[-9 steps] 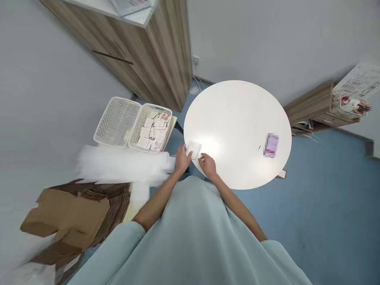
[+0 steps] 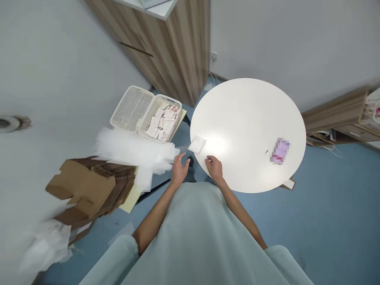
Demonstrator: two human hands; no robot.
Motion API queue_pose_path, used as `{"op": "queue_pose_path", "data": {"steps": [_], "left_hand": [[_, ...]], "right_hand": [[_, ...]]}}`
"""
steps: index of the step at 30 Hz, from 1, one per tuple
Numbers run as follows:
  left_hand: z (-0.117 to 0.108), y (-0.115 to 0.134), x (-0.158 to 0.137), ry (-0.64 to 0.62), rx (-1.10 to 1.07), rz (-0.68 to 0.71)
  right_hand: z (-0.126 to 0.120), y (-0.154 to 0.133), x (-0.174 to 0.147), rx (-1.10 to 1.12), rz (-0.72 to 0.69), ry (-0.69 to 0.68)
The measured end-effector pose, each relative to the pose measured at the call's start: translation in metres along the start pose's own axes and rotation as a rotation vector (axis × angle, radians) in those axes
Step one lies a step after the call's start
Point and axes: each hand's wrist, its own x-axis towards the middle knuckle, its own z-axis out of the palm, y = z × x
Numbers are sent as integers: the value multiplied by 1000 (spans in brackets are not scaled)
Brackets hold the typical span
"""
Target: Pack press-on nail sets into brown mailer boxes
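A small white packet (image 2: 197,144) lies flat at the left rim of the round white table (image 2: 249,107). It looks like folded foam or paper. Below it, past the table's edge, is my left hand (image 2: 180,169), open, its thumb and fingers apart and nothing between them. The loosely curled fingers of my right hand (image 2: 214,167) hover over the table's near rim, right of the packet and apart from it. I see nothing in that hand.
Left of the table lie white foam sheets (image 2: 133,148), an open white basket (image 2: 142,118) of small packets, and flattened brown cardboard boxes (image 2: 92,186). A blurred purple item (image 2: 280,151) rests on the table's right side. A wooden cabinet (image 2: 184,51) stands behind.
Both hands have come away from the white packet, which now lies on the table by itself. My left hand has opened and drawn back; the whole view has shifted slightly.
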Motion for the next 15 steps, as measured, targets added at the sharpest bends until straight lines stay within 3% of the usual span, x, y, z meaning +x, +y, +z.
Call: {"op": "queue_pose_path", "data": {"steps": [8,12,15], "left_hand": [[-72,-23,-76,212,-140,-275],[-113,-57,-85,307,-131,-312],[-156,-95,-86,315,-22,-288]], "right_hand": [[7,-9,-26,67,-115,-145],[22,-26,-42,63,-175,-185],[38,-46,-53,68,-234,-191]]}}
